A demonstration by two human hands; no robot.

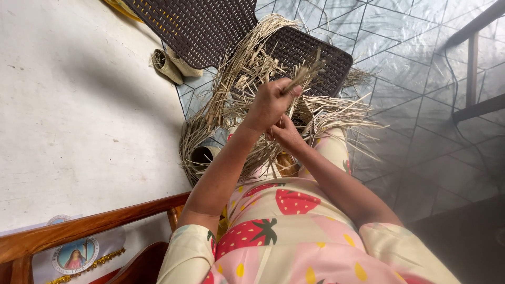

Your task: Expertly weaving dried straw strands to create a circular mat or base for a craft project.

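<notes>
My left hand (271, 102) is raised and closed around a thin bundle of dried straw strips (307, 73), whose ends stick up past my thumb. Just under it, my right hand (286, 134) pinches the lower strands of the same bundle. Both hands hover over a loose heap of pale straw strips (239, 79) lying across my lap and the floor. My lap is covered by cloth with a strawberry print (284, 210).
A dark brown woven plastic seat (205, 26) lies beyond the heap on the grey tiled floor (410, 63). Two rolled straw bands (165, 63) (202, 155) sit beside the white wall (68, 105). A wooden chair rail (89, 226) is at lower left, a metal frame (473, 68) at right.
</notes>
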